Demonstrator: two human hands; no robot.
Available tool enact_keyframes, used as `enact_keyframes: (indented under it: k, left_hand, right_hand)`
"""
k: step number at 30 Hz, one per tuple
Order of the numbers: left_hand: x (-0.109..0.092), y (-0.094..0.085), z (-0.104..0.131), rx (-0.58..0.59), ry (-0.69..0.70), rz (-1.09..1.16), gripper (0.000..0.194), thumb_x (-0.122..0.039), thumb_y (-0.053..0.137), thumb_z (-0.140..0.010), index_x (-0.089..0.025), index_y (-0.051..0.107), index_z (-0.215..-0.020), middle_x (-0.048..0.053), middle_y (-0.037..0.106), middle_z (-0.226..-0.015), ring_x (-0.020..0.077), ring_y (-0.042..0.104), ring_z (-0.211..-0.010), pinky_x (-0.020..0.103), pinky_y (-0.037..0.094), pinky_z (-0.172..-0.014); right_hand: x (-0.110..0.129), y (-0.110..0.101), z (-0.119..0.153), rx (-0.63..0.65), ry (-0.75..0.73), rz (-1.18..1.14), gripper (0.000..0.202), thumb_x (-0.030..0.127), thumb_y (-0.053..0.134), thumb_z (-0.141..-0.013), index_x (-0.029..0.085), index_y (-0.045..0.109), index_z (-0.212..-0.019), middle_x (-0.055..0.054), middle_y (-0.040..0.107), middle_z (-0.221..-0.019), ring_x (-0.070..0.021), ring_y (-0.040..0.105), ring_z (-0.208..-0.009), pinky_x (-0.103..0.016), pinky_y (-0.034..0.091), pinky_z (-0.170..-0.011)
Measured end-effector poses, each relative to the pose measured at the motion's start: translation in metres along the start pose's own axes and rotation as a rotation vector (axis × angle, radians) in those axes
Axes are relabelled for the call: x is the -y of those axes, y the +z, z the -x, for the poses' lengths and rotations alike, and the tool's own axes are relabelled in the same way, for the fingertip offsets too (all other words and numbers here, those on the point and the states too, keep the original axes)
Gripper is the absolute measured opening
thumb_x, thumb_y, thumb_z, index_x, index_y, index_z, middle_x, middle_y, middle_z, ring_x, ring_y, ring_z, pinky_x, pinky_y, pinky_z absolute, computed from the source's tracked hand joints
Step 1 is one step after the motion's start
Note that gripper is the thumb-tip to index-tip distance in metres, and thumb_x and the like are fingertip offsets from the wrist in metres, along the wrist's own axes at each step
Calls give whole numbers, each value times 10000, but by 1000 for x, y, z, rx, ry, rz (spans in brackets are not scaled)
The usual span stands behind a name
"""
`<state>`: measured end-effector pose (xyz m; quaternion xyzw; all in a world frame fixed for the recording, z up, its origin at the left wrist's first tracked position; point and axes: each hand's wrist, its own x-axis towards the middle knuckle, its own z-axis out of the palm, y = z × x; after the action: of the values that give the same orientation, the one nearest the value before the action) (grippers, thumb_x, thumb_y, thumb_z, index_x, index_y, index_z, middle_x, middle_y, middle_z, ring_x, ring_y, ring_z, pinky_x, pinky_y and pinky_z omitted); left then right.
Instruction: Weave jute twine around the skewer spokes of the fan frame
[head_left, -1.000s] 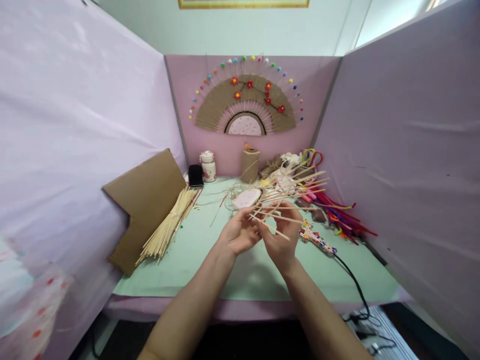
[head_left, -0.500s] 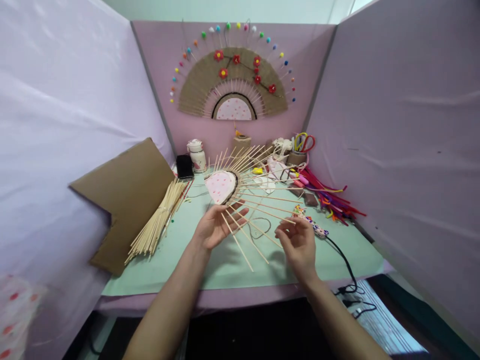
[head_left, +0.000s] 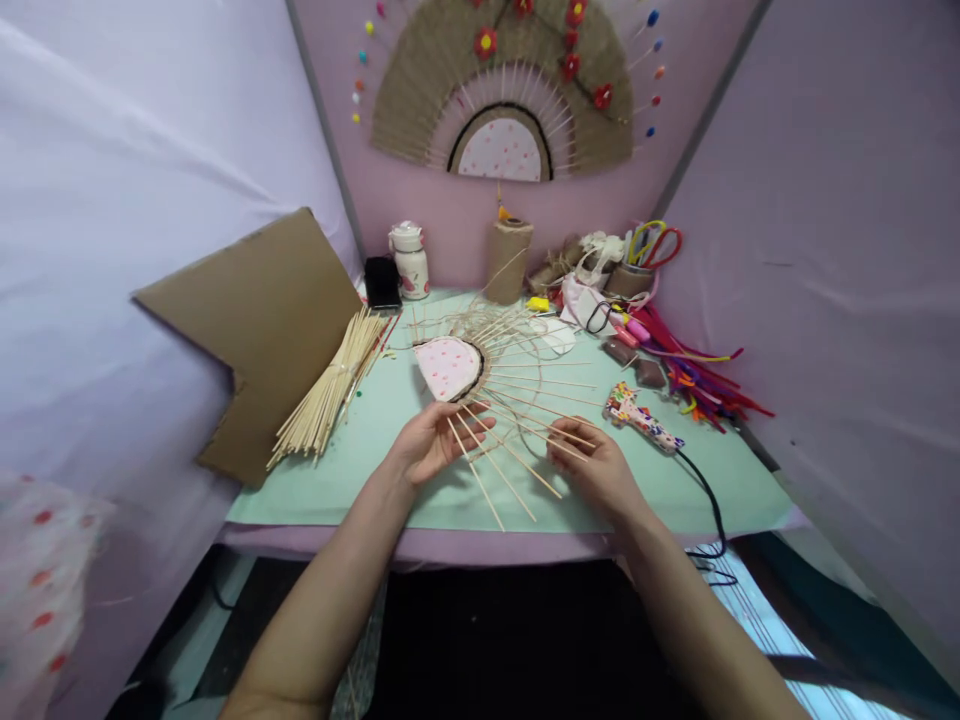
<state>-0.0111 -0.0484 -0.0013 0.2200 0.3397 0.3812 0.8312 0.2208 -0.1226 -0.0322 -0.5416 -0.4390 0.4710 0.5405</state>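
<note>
A half-round piece with pink-spotted white cloth and a dark rim has thin wooden sticks fanning out from its curved edge. My left hand supports it from below at the near corner, fingers passing behind the sticks. At the right, my right hand has its fingers closed around the outer ends of one or two sticks. Brown twine lies loosely among and beneath the sticks.
Cardboard and a stick bundle lie left. Behind stand a bottle and a twine spool. A patterned glue gun, pipe cleaners and a scissors holder are right. A finished fan hangs ahead.
The view has tipped downward, so the wall fan sits higher. The held fan lies lower toward the table, and my right hand's fingers have closed more around the stick ends.
</note>
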Motion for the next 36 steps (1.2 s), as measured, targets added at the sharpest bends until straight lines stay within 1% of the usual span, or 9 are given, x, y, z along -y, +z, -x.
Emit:
enact_keyframes:
  k: [4, 7, 13, 17, 23, 28, 32, 34, 36]
  left_hand:
    - [11, -9, -1, -52, -81, 26, 320, -135, 484, -863, -32, 668, -1104, 158, 739, -895, 192, 727, -770, 264, 572, -691]
    - [19, -8, 1, -59, -128, 90, 305, -178, 494, -881, -68, 667, -1107, 141, 740, -925, 206, 728, -852, 308, 577, -783]
    - [35, 9, 19, 6, -217, 107, 203, -216, 582, -883, -111, 637, -1047, 176, 713, -1115, 275, 702, -1065, 386, 545, -928]
    - [43, 17, 26, 77, -234, 69, 301, -146, 607, -881, -111, 590, -1179, 198, 711, -1137, 276, 702, -1083, 397, 523, -968]
    - [47, 15, 28, 100, -175, 6, 431, -123, 661, -848, -147, 561, -1266, 176, 718, -1154, 274, 730, -1003, 442, 528, -961]
    - [51, 15, 30, 41, -137, -11, 630, -1, 695, -738, -158, 502, -1318, 159, 733, -1114, 255, 741, -958, 426, 527, -972]
    - [53, 17, 29, -15, -121, -29, 565, -65, 663, -787, -157, 500, -1319, 156, 740, -1071, 246, 744, -926, 390, 561, -906]
    - [53, 19, 28, -41, -120, -50, 553, -74, 667, -787, -159, 510, -1310, 137, 746, -1016, 230, 744, -876, 372, 573, -865]
    - [54, 19, 28, -58, -117, -74, 548, -76, 694, -770, -160, 535, -1288, 105, 744, -948, 199, 734, -794, 344, 581, -811]
  right_hand:
    - [-5, -8, 2, 26, 56, 8, 383, 493, 827, -647, 193, 661, -816, -4, 630, -714, -124, 540, -599, -257, 449, -577]
    - [-4, -9, 3, 14, 80, 15, 392, 510, 833, -640, 190, 658, -783, -10, 628, -727, -133, 555, -641, -265, 469, -616]
    - [-1, -9, 5, -6, 88, 66, 398, 537, 804, -681, 187, 654, -795, -14, 626, -734, -144, 573, -674, -266, 472, -643]
    - [5, -11, 6, -3, 62, 134, 406, 556, 788, -683, 188, 657, -796, -28, 651, -754, -165, 597, -704, -278, 477, -653]
    - [13, -28, 11, 149, -46, 490, 337, 531, 694, -781, 197, 698, -825, -66, 718, -831, -216, 652, -783, -345, 516, -750]
    - [20, -62, 16, 192, -270, 755, 291, 475, 654, -833, 244, 723, -996, -88, 722, -1093, -273, 661, -1013, -457, 502, -942]
    - [22, -104, 5, -38, -229, 893, 345, 471, 578, -878, 215, 688, -1080, -116, 710, -1108, -263, 678, -936, -446, 533, -867]
    - [17, -124, -8, -217, -209, 1019, 417, 493, 583, -858, 168, 673, -1103, -167, 699, -1106, -301, 665, -957, -468, 521, -860]
    - [8, -140, -22, -303, -200, 1139, 530, 522, 635, -801, 134, 646, -1162, -207, 678, -1134, -345, 641, -1017, -490, 500, -881]
